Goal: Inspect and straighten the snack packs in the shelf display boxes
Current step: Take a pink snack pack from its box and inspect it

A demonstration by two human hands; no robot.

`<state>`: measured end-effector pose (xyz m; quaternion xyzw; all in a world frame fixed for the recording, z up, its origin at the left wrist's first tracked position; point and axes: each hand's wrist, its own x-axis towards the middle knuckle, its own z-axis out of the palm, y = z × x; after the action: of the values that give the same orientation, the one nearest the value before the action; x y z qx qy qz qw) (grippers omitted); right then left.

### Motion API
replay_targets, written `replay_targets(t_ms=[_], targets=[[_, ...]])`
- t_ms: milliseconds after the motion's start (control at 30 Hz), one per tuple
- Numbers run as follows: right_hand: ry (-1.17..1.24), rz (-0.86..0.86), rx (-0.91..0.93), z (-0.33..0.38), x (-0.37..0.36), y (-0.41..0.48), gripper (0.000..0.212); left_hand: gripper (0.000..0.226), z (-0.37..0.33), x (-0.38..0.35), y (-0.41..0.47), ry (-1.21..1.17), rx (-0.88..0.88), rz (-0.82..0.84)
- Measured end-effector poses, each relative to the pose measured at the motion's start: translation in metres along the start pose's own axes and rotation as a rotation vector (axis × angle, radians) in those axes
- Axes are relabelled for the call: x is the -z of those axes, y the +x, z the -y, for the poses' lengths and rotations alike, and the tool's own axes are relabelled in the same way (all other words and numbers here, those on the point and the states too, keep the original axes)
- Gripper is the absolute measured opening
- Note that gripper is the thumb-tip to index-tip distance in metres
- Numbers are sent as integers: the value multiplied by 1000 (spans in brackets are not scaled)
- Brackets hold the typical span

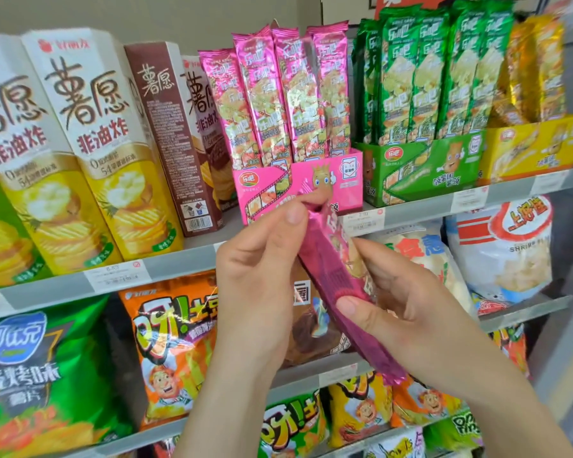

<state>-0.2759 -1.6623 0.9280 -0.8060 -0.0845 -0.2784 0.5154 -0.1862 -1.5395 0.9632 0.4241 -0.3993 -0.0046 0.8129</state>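
Note:
I hold a long pink snack pack (328,269) slanted in front of the shelf, below the pink display box (341,190). My left hand (258,285) pinches its upper end between thumb and fingers. My right hand (397,309) grips its middle, thumb across the front. Several more pink packs (278,94) stand upright in the pink box, leaning slightly. To the right, green packs (444,71) fill a green display box (427,170), and gold packs (536,67) stand in a yellow display box (533,147).
Tall yellow and brown crisp cartons (90,143) stand left of the pink box. Crisp bags (169,348) fill the shelves below; a white shrimp-chip bag (503,246) sits at right. Price-tag rails (119,276) edge each shelf.

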Motion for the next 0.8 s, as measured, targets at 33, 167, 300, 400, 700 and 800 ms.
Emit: replay_targets(t_ms=[33,167,300,400,700,800], targets=[[-66,-43,12,-1,-4,-1,46,14,1,-1,0,-63,27,-22],[-176,-115,53,-2,-13,-5,53,22,3,-1,3,-268,97,-78],[-204,-176,79,-2,-10,-8,53,32,-3,11,7,-155,33,37],[-408,-218,107,0,-12,-8,56,43,-5,19,5,83,13,114],[-643,-167,30,6,-15,-10,60,16,-8,23,-3,-229,28,-21],[-606,-44,-72,4,-8,-14,60,13,-10,29,2,-325,30,-43]])
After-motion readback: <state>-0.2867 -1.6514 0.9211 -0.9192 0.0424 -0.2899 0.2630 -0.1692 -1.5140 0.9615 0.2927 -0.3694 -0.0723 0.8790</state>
